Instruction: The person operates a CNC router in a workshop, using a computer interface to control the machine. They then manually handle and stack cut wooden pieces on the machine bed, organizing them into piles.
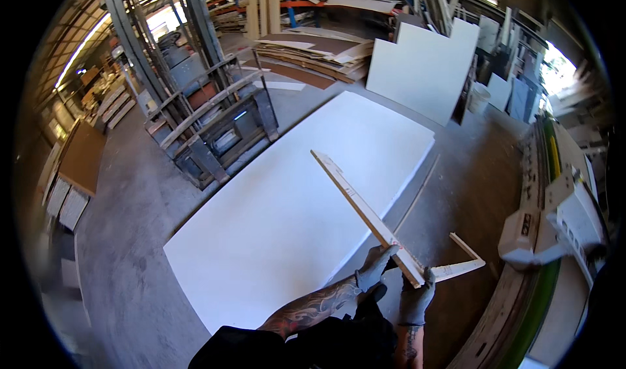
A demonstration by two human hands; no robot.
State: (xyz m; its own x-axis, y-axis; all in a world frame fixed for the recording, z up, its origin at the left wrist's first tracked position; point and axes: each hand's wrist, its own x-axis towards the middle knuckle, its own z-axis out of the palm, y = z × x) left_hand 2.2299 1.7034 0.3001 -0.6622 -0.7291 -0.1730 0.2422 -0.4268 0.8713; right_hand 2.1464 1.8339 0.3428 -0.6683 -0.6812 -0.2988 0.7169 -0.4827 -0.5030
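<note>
A long, narrow wooden board [360, 202] with a pale face and a brown edge is held in both my hands, its far end reaching out over a large white panel [280, 219]. My left hand [376, 266], in a grey glove, grips the board's left edge near its close end. At that end, my gloved right hand [417, 300] is closed on the right corner. Beyond my right hand, a white L-shaped strip [464, 266] shows low over the brownish floor; whether it touches the hand I cannot tell.
A forklift [215, 121] stands at the far left edge of the panel. Sheets [319, 52] are piled on the floor at the back, beside a leaning white board [424, 65]. A long machine [541, 232] runs along the right. A thin strip [417, 196] lies right of the panel.
</note>
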